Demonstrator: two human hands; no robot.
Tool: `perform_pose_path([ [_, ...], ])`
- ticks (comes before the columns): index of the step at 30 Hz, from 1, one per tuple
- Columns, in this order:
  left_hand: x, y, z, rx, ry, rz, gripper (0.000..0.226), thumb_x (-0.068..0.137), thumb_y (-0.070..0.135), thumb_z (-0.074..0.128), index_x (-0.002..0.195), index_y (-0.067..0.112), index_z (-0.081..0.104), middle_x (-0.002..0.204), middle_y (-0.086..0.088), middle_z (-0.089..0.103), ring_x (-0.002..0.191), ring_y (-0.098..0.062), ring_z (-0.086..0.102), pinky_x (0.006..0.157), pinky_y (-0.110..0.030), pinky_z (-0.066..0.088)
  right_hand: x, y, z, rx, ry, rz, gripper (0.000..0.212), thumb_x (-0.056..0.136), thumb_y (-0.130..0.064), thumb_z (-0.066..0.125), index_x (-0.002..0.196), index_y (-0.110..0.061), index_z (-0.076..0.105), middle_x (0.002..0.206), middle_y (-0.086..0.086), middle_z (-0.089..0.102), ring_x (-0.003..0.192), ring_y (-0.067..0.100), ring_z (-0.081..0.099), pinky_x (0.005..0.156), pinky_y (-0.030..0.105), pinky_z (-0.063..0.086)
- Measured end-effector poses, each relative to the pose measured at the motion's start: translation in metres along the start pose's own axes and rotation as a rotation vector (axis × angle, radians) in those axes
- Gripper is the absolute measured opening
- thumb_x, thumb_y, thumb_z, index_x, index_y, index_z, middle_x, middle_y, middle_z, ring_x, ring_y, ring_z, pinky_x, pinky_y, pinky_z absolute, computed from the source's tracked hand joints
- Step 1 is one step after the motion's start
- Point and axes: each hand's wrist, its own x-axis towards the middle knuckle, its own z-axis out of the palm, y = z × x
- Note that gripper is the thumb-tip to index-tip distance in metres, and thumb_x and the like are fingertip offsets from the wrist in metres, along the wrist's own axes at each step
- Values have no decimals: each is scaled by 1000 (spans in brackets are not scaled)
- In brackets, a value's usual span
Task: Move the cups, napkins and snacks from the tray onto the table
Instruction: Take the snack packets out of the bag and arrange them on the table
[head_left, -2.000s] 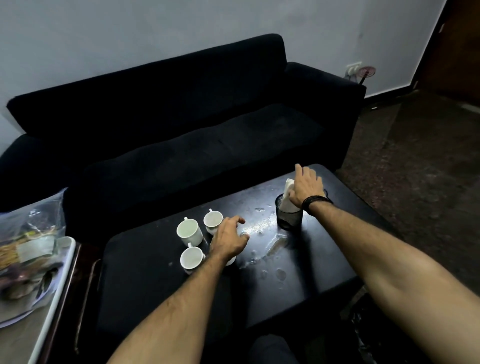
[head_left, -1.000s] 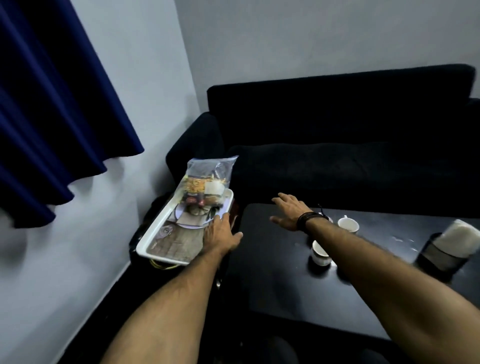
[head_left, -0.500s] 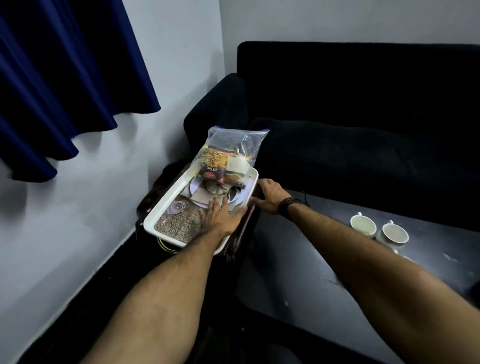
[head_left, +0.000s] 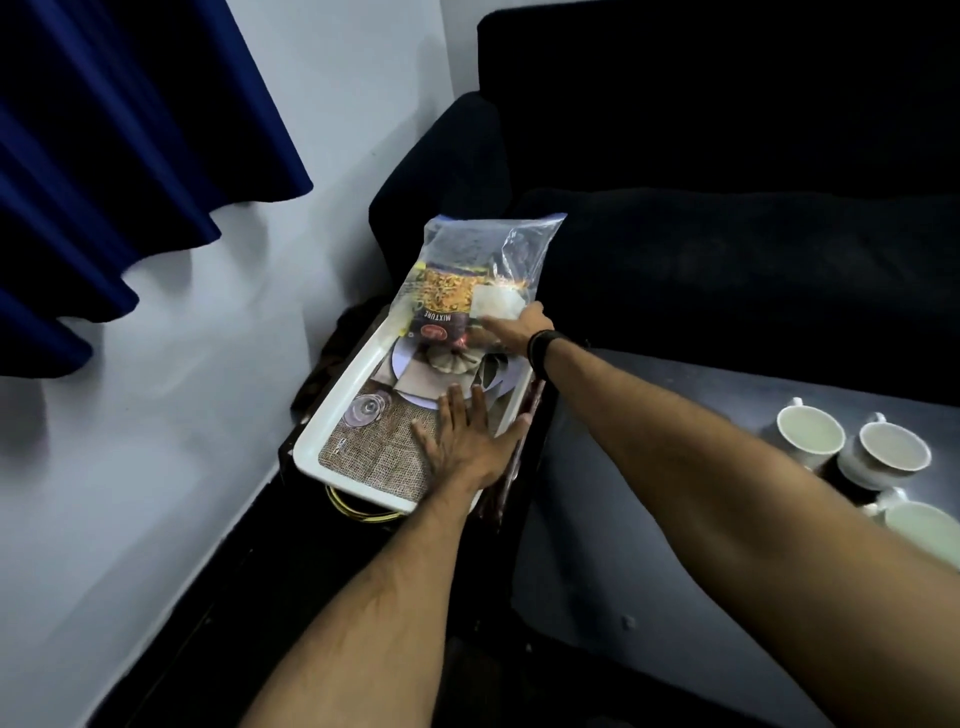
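Observation:
A white tray (head_left: 332, 410) with a printed picture on its bottom sits on a low stand left of the black table (head_left: 649, 545). At the tray's far end lies a clear plastic bag of snacks (head_left: 457, 280) with a "MIXTURE" packet inside. My right hand (head_left: 511, 330) reaches onto the bag's lower right part and touches it; its fingers are partly hidden. My left hand (head_left: 462, 441) lies flat with spread fingers on the tray's near right part. Three white cups (head_left: 810, 428) stand on the table at the right.
A black sofa (head_left: 727, 208) runs behind the table and tray. A blue curtain (head_left: 104, 156) hangs over the white wall at the left. A yellow ring (head_left: 358, 512) shows under the tray's near edge.
My right hand has moved from the tray's right rim up onto the snack bag. My left hand has stayed flat on the tray.

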Motion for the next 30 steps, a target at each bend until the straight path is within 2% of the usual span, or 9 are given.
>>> perform_pose_path([
  [4, 0, 0, 0, -17, 5, -5, 102, 76, 89, 15, 156, 29, -5, 164, 0, -16, 149, -18, -21, 107, -61, -23, 7, -4, 7, 154, 19, 63, 108, 71, -39, 83, 147, -2, 16, 139, 15, 46, 120, 30, 54, 96, 34, 50],
  [6, 0, -1, 1, -25, 12, -3, 101, 76, 88, 15, 156, 29, -4, 164, -1, -15, 149, -18, -21, 107, -61, -23, 9, -4, 9, 126, 18, 63, 91, 68, -50, 81, 137, -7, 40, 116, 8, 63, 97, 20, 66, 79, 31, 57],
  [8, 1, -1, 3, -36, 23, -4, 102, 75, 89, 14, 156, 29, -3, 164, 0, -14, 149, -17, -20, 108, -62, -22, 5, -7, 13, 122, -14, 52, 71, 64, -63, 78, 115, -19, 58, 91, -2, 67, 66, 7, 61, 52, 21, 49],
  [11, 4, -1, 6, -35, 39, -15, 103, 72, 90, 11, 155, 30, -5, 164, 2, -13, 149, -15, -18, 108, -62, -21, 4, -9, 20, 168, 24, -12, 64, 66, -59, 78, 115, -21, 59, 84, -10, 61, 67, 5, 57, 44, 17, 44],
  [13, 6, -2, 8, -39, 47, -21, 105, 70, 91, 10, 155, 31, -6, 164, 4, -13, 150, -14, -18, 108, -61, -21, 6, -9, 26, 204, 1, -41, 53, 75, -41, 79, 116, -17, 57, 95, -3, 64, 83, 16, 66, 55, 22, 56],
  [16, 7, -3, 11, -48, 64, -25, 106, 68, 93, 9, 154, 33, -7, 164, 5, -13, 150, -13, -16, 108, -61, -20, 2, -13, 28, 196, -8, -141, 31, 83, -29, 73, 103, -15, 54, 113, 13, 66, 104, 31, 65, 80, 49, 58],
  [24, -7, 6, -9, -10, -23, -48, 100, 77, 87, 19, 156, 29, -2, 165, 1, -8, 151, -16, -11, 115, -61, -9, -47, 2, -68, 110, 287, -338, 35, 84, -43, 70, 93, -10, 60, 81, 6, 64, 79, 18, 62, 74, 37, 52],
  [28, -24, 14, -32, -71, -174, -74, 99, 80, 86, 23, 156, 29, -4, 164, -3, -13, 151, -23, -13, 118, -58, -3, -84, 38, -128, 92, 377, -258, 38, 84, -50, 67, 104, -18, 60, 98, 10, 68, 94, 29, 66, 83, 42, 55],
  [30, -33, 24, -40, -136, -223, -61, 92, 83, 82, 25, 157, 30, 7, 165, -7, -1, 152, -28, 0, 119, -55, 6, -102, 55, -150, 80, 407, -214, 40, 84, -52, 66, 107, -20, 60, 104, 13, 68, 99, 31, 64, 88, 43, 54],
])
